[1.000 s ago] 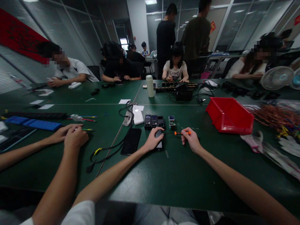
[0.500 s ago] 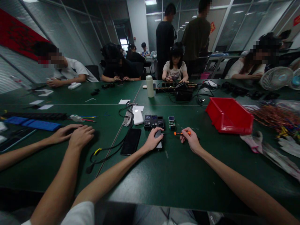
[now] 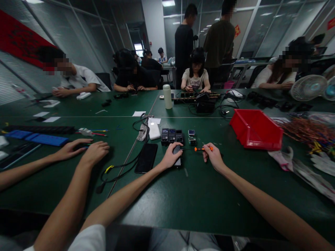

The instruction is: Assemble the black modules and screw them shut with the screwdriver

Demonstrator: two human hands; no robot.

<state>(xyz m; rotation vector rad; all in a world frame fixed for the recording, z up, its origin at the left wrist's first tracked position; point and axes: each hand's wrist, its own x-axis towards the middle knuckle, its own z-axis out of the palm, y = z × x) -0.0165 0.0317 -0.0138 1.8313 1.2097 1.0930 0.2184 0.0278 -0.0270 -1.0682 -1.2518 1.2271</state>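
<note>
My left hand (image 3: 172, 155) is wrapped round a small dark box-shaped device (image 3: 178, 161) on the green table. An orange-handled screwdriver (image 3: 200, 149) is pinched in my right hand (image 3: 211, 155). Its thin shaft points left toward the right side of the device; whether the tip touches a screw is too small to tell. Just beyond my left hand several small black devices with little screens (image 3: 172, 135) stand in a row. A small bare circuit board with a screen (image 3: 192, 137) lies to their right.
A black phone (image 3: 146, 158) and a black cable (image 3: 131, 166) lie left of my left hand. A red bin (image 3: 255, 129) and gloves (image 3: 284, 158) are to the right. A co-worker's hands (image 3: 90, 153) rest at the left. A pale bottle (image 3: 167, 97) stands farther back.
My right hand's fingers have shifted slightly around the screwdriver, which stays in nearly the same place. My left hand and the device have not moved. The co-worker's hands at the left have shifted a little.
</note>
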